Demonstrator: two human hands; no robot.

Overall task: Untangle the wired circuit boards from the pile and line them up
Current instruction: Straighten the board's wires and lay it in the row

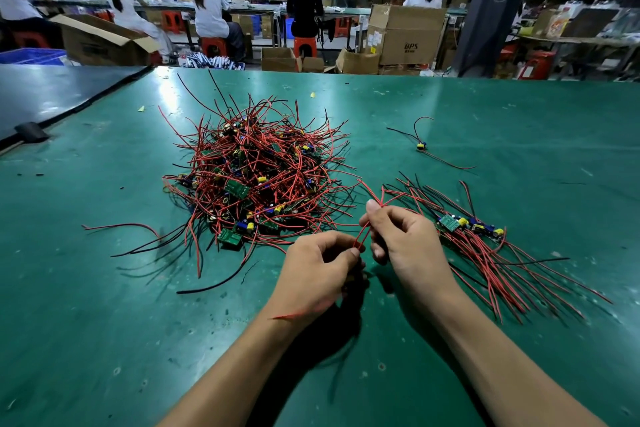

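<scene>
Bench = green mat [104, 322], scuffed, glare at the far end. Darker panel [52, 90] butts up far left, w/ a black tape patch [31, 132] at the seam.

Pile [256, 177] of wired boards sits mid-table: red + black leads tangled, green PCBs showing. Lined-up row [474, 229] lies right of the hands, boards side by side, leads fanned toward near right. One lone board [420, 146] is far right, well apart from both.

Left hand [317, 269]: fingers curled, thumb + forefinger pinching red wires [362, 236]; a wire end pokes out by the wrist. Right hand [407, 239]: fingers curled, pinching the same wires just above. Can't tell if a board hangs on them.

Room behind: workers [211, 7] in white caps at long benches, backs to cam, red stools [213, 45], stacked cartons [407, 35], blue crate [33, 55] far left, dark pillar [485, 10] far right.
</scene>
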